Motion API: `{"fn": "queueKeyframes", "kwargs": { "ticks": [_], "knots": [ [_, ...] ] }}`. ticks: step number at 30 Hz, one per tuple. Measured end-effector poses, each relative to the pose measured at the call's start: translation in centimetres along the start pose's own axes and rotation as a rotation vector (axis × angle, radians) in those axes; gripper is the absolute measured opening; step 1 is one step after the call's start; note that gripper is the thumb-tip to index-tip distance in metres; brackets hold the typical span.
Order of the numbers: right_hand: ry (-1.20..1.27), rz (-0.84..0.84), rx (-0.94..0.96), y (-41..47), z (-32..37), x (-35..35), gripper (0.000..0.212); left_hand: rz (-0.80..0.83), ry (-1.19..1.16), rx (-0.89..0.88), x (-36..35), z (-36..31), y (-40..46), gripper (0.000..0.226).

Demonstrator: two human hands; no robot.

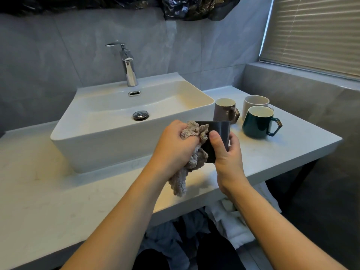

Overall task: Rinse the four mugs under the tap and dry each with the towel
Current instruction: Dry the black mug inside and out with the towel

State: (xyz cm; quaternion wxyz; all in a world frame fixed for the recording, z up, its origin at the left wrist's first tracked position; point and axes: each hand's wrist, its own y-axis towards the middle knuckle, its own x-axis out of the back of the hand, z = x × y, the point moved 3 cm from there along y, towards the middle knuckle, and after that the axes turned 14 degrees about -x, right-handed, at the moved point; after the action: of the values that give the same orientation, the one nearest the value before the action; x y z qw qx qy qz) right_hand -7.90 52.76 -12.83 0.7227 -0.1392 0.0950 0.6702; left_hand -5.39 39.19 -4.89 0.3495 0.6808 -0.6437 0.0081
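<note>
Countertop [253, 152]; towel [191, 131] hiding mug [218, 133] mouth

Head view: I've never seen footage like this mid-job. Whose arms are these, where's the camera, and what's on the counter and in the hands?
There is no machine here: the two bare arms belong to a person, and the single wide-angle camera sits on that person's head, looking forward and down. The left hand grips a crumpled grey towel and presses it against a dark mug, which the right hand holds above the white counter. On the counter, right of the white basin, stand three more mugs: a grey mug, a white mug and a green mug. The chrome tap shows no running water.
</note>
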Motion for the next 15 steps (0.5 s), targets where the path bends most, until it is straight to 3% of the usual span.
{"fn": "queueKeyframes", "kwargs": {
  "ticks": [5,10,12,15],
  "knots": [
    [-0.077,-0.014,-0.030,-0.3,-0.7,0.4,0.096,0.076,0.305,-0.058,-0.8,1.3,-0.6,0.008],
    [-0.073,-0.039,-0.040,-0.6,-1.4,0.4,0.085,0.041,0.678,-0.339,-0.4,0.4,-0.7,0.013],
    [-0.060,-0.061,-0.064,-0.5,-1.6,0.3,0.098,0.078,0.681,-0.297,-0.4,0.5,-0.6,0.018],
    [-0.056,-0.070,-0.080,0.0,-1.5,0.4,0.103,0.120,0.470,-0.123,-0.5,1.0,-0.5,0.029]
  ]
}}
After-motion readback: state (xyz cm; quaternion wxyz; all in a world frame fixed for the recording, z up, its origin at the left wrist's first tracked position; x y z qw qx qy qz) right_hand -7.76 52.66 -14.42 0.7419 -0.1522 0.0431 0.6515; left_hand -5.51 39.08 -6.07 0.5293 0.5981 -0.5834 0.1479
